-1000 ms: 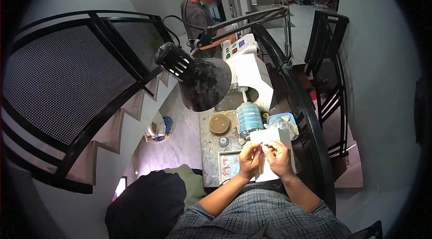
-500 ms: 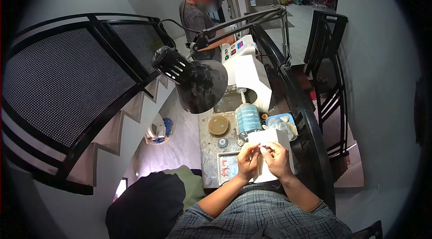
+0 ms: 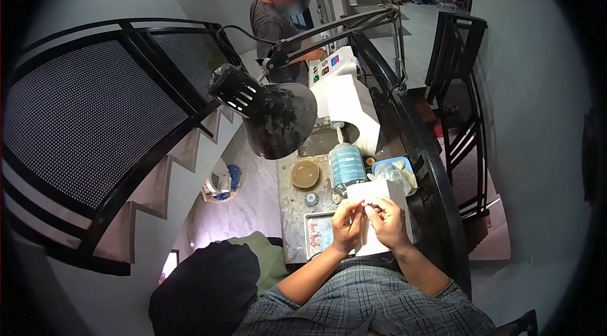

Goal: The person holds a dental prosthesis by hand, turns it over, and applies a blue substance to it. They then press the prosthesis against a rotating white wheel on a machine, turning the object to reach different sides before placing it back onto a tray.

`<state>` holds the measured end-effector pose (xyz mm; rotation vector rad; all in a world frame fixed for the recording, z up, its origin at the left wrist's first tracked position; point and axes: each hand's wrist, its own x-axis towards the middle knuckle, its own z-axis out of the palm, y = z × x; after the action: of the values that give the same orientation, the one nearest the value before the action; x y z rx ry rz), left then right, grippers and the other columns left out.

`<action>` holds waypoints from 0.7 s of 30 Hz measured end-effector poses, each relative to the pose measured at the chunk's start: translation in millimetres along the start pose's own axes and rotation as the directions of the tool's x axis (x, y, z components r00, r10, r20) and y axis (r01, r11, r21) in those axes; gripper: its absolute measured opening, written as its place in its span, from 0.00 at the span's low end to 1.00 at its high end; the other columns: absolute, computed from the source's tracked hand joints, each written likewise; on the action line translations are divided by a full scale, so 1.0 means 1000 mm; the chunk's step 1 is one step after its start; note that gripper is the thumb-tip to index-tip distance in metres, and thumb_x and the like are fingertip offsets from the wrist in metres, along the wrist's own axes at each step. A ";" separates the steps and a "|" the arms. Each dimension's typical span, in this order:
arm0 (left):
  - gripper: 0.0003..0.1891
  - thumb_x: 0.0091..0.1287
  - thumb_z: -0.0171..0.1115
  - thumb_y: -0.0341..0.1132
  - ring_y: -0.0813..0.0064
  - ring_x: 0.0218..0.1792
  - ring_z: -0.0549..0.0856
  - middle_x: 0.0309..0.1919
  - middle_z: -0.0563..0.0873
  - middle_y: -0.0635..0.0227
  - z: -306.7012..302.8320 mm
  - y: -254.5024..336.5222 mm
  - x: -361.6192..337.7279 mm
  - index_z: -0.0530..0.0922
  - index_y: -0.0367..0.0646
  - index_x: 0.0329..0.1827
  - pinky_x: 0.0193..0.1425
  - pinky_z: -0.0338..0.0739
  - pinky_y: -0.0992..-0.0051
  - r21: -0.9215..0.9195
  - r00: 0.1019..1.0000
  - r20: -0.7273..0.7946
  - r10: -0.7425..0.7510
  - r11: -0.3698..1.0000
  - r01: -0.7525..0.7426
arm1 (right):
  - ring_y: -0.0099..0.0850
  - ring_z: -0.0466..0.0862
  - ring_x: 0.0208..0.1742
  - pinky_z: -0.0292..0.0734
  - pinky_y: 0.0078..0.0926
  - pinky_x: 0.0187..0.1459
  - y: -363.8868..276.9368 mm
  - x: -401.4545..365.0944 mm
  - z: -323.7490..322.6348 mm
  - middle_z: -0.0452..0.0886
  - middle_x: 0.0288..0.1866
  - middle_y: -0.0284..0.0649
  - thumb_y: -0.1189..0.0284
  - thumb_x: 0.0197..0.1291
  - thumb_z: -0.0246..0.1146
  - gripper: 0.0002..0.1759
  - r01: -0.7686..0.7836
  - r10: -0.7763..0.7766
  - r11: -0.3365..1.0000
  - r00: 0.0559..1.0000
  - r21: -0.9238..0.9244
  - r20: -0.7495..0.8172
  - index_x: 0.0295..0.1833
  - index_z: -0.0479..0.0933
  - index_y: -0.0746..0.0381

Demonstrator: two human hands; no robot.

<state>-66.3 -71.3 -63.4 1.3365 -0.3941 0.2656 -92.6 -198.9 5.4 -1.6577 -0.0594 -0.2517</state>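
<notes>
My left hand (image 3: pixel 348 225) and my right hand (image 3: pixel 387 223) meet over a white block or board (image 3: pixel 370 188) at the bench's near end. Fingers of both hands are pinched together around something tiny, partly reddish, too small and covered to name. Just left of my left hand is a shallow tray (image 3: pixel 307 236) holding several small red pieces (image 3: pixel 314 232) on a pale blue surface. Beyond the white block lies a blue-green ribbed cylinder (image 3: pixel 347 166) with a spindle at its far end.
On the worn bench (image 3: pixel 291 219) are a round brown dish (image 3: pixel 305 174), a small grey round part (image 3: pixel 311 199) and a blue container (image 3: pixel 409 165) with a plastic bag. A black lamp (image 3: pixel 281 121) overhangs it. Behind a white machine (image 3: pixel 348 92) stands another person (image 3: pixel 272 23). Black railings flank both sides.
The whole view has shifted very slightly. Both my hands keep the same pinch over the white block, with only slight finger movement.
</notes>
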 end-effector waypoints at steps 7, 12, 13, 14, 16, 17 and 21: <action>0.12 0.69 0.57 0.16 0.73 0.44 0.85 0.43 0.83 0.61 -0.001 -0.003 0.000 0.80 0.34 0.53 0.50 0.79 0.76 0.044 1.000 -0.009 0.004 0.999 -0.004 | 0.18 0.81 0.40 0.77 0.14 0.38 -0.007 0.000 0.000 0.80 0.43 0.36 0.80 0.68 0.62 0.07 -0.030 0.030 0.999 0.999 0.010 0.016 0.48 0.81 0.72; 0.13 0.69 0.57 0.15 0.73 0.44 0.85 0.43 0.83 0.61 -0.003 -0.003 -0.002 0.80 0.34 0.53 0.49 0.80 0.76 0.056 1.000 -0.004 -0.006 0.998 0.006 | 0.19 0.82 0.36 0.79 0.17 0.35 0.000 0.001 -0.001 0.82 0.41 0.40 0.79 0.68 0.62 0.08 -0.012 0.013 0.999 1.000 -0.032 0.014 0.48 0.81 0.72; 0.12 0.71 0.56 0.15 0.74 0.48 0.84 0.47 0.82 0.62 -0.004 -0.005 -0.003 0.79 0.33 0.55 0.54 0.78 0.77 0.050 1.000 0.025 -0.015 0.999 0.014 | 0.19 0.82 0.36 0.79 0.17 0.35 0.000 0.001 0.000 0.82 0.40 0.40 0.79 0.68 0.63 0.08 -0.011 0.011 1.000 1.000 -0.009 0.009 0.48 0.81 0.72; 0.12 0.73 0.54 0.16 0.75 0.52 0.84 0.50 0.81 0.63 -0.006 -0.007 -0.004 0.78 0.32 0.56 0.60 0.77 0.78 0.043 0.998 0.053 -0.025 0.999 0.022 | 0.19 0.81 0.36 0.78 0.17 0.35 0.000 0.000 0.000 0.82 0.40 0.39 0.79 0.68 0.63 0.08 -0.011 0.011 1.000 1.000 0.014 0.004 0.48 0.81 0.72; 0.12 0.73 0.54 0.15 0.76 0.52 0.84 0.50 0.81 0.63 -0.006 -0.007 -0.004 0.78 0.32 0.56 0.59 0.77 0.78 0.031 0.998 0.054 -0.027 0.999 0.025 | 0.19 0.81 0.36 0.78 0.17 0.35 0.000 0.000 0.000 0.82 0.40 0.39 0.79 0.68 0.63 0.08 -0.006 0.006 1.000 1.000 0.008 0.002 0.48 0.81 0.72; 0.12 0.73 0.55 0.15 0.76 0.52 0.84 0.50 0.81 0.63 -0.006 -0.007 -0.004 0.78 0.32 0.56 0.59 0.77 0.78 0.020 0.998 0.052 -0.028 0.999 0.027 | 0.19 0.82 0.36 0.78 0.17 0.35 0.000 0.000 0.000 0.82 0.40 0.39 0.79 0.68 0.63 0.08 -0.002 0.002 1.000 1.000 0.003 0.002 0.48 0.81 0.72; 0.14 0.68 0.56 0.14 0.73 0.43 0.85 0.43 0.82 0.62 -0.002 -0.003 -0.001 0.80 0.35 0.54 0.49 0.80 0.76 0.038 1.000 0.006 0.003 0.999 -0.003 | 0.17 0.80 0.38 0.76 0.14 0.37 0.003 -0.001 0.000 0.79 0.43 0.35 0.79 0.69 0.63 0.08 -0.028 0.028 0.999 0.999 0.016 0.016 0.48 0.81 0.73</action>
<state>-65.2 -69.6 -67.1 1.3738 -0.3977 0.2729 -93.0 -199.5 2.8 -1.6430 -0.0498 -0.2167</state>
